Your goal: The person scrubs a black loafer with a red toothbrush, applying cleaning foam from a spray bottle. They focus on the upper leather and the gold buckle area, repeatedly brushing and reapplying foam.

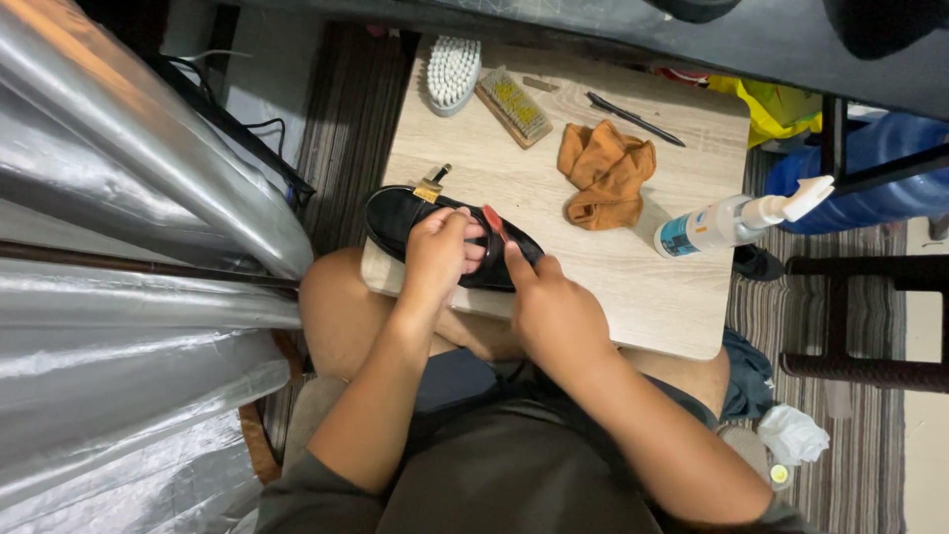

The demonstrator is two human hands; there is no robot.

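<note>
A black shoe (450, 235) lies on the table's (633, 287) near-left edge, long axis ten to four o'clock; the left hand (440, 259) grips its middle, the right hand (554, 314) pinches a red brush (494, 222) at four o'clock.

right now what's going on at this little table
A seated person holds a black shoe down on the near edge of a small wooden table with the left hand. The right hand works a small red-handled brush against the shoe's upper. Farther back lie a white brush, a wooden brush, a thin dark tool and a crumpled orange cloth. A white spray bottle lies at the table's right edge.
</note>
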